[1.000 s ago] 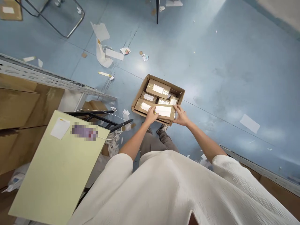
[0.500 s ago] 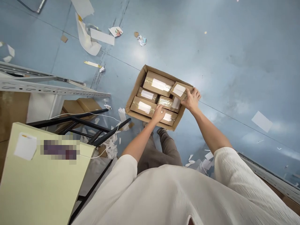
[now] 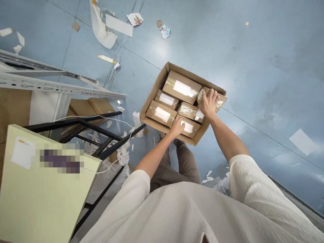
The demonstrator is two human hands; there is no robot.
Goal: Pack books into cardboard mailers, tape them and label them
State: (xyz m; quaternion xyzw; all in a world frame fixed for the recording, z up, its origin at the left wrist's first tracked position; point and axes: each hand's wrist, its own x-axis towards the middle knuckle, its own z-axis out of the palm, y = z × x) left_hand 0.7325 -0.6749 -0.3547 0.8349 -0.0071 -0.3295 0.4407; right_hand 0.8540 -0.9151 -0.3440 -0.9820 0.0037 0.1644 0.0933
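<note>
From the head view, the person is bending over an open carton (image 3: pixel 152 96) lying on the blue floor (image 3: pixel 253 67) at twelve o'clock. The left hand (image 3: pixel 177 126) is pressing a labelled parcel (image 3: pixel 188 127) at the carton's six o'clock edge, fingers together. The right hand (image 3: pixel 209 103), fingers spread, is lying flat on a small parcel (image 3: pixel 219 101) at three o'clock.

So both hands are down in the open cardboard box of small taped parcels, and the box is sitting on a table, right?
Not quite. The head view shows the open cardboard box sitting on the blue floor, not on a table. The rest holds: the left hand and right hand are both on small taped parcels inside it.
</note>
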